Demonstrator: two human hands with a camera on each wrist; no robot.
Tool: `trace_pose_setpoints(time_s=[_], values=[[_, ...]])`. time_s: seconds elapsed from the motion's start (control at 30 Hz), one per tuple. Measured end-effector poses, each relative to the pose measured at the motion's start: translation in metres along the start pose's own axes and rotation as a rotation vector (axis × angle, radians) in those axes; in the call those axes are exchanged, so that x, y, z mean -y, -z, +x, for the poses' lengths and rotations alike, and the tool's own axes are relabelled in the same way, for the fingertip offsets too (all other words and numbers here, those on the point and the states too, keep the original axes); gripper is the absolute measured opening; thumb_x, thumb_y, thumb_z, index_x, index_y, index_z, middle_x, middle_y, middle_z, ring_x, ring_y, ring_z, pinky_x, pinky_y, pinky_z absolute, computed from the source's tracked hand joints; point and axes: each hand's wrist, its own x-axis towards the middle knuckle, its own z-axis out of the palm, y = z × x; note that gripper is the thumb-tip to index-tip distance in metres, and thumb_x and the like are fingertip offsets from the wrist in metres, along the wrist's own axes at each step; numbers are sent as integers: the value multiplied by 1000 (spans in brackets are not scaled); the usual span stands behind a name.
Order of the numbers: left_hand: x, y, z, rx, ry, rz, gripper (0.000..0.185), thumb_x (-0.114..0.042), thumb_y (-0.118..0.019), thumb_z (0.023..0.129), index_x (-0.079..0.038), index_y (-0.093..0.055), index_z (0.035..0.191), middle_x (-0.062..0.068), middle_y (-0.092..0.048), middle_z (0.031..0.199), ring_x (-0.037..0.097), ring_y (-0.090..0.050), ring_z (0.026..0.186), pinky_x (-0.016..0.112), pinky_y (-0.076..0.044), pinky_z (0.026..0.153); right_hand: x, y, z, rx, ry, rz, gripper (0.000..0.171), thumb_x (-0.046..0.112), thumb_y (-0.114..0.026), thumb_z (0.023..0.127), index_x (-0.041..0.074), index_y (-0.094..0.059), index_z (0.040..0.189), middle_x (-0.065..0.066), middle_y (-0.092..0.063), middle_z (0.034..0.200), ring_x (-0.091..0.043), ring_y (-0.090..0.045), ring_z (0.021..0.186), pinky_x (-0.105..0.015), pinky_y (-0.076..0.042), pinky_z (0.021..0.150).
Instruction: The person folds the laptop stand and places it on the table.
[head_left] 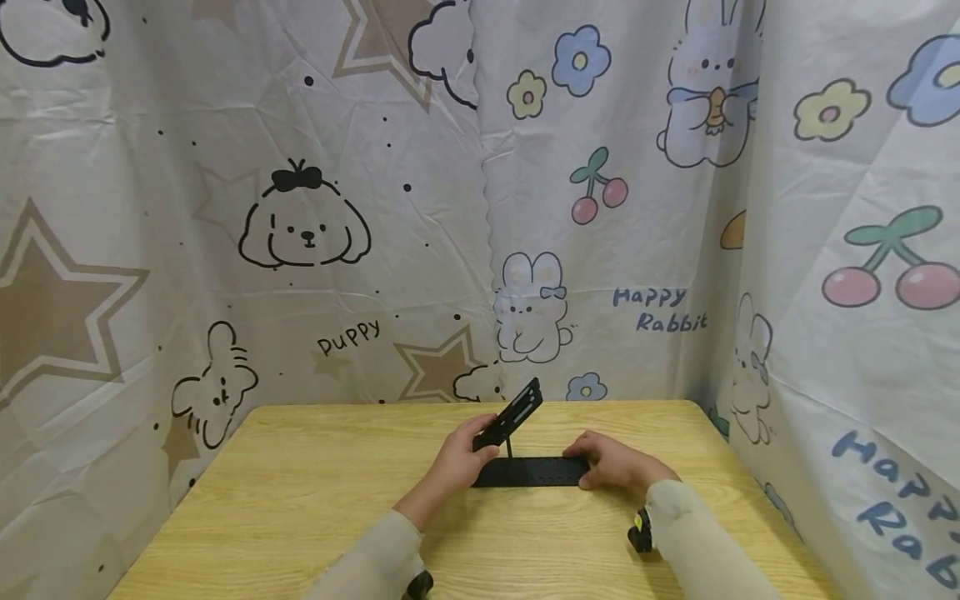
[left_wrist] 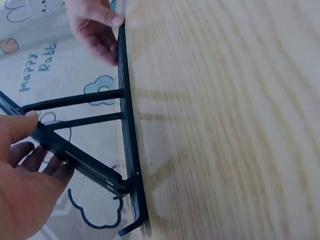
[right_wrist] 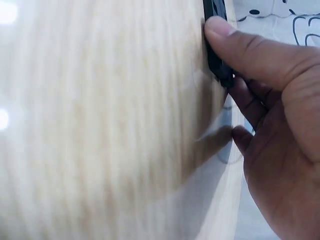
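A: What does the left hand [head_left: 459,457] do?
B: It grips the raised plate [head_left: 512,414] of a black folding stand [head_left: 529,471] on the wooden surface [head_left: 300,492].
A: And to its right?
B: The right hand [head_left: 611,461] holds the flat base end, thumb curled on it.

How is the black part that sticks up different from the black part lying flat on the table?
The upper panel tilts up off the table, while the base panel lies flat on it. The left hand pinches the upper panel; the right hand holds one end of the base panel. Thin struts run between the panels. Both are black, flat and joined as one folding stand.
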Motion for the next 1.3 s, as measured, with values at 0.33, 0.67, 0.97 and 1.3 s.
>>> trace_pose_setpoints(time_s=[0.33,0.67,0.97,1.3], values=[[6,4,3,25,-20,-30,50,-5,-64,100,-8,-53,148,18,-50,152,40,-53,134,53,-52,103,7,-11,-9,-56,-27,2,57,12,-86,80,4,-66,133,-10,-59,124,-28,-55,116,-46,-47,102],[9,5,7,42,-31,-37,46,-3,-60,102,-11,-57,147,14,-51,154,37,-48,141,55,-43,112,13,-21,-19,-112,-78,-20,57,19,-90,77,11,-70,130,-1,-60,118,-24,-56,113,-53,-45,103],[13,3,10,61,-44,-48,45,-1,-57,103,-14,-58,146,14,-52,153,36,-48,140,55,-44,111,19,-30,-29,-144,-70,-102,59,29,-91,76,11,-70,128,0,-62,114,-22,-57,107,-49,-46,97],[19,8,17,65,-79,-65,42,-3,-53,105,-10,-57,146,15,-55,150,35,-50,139,53,-43,112,36,-45,-36,-130,-107,-37,58,33,-92,75,14,-70,125,4,-62,112,-23,-55,107,-71,-12,116]])
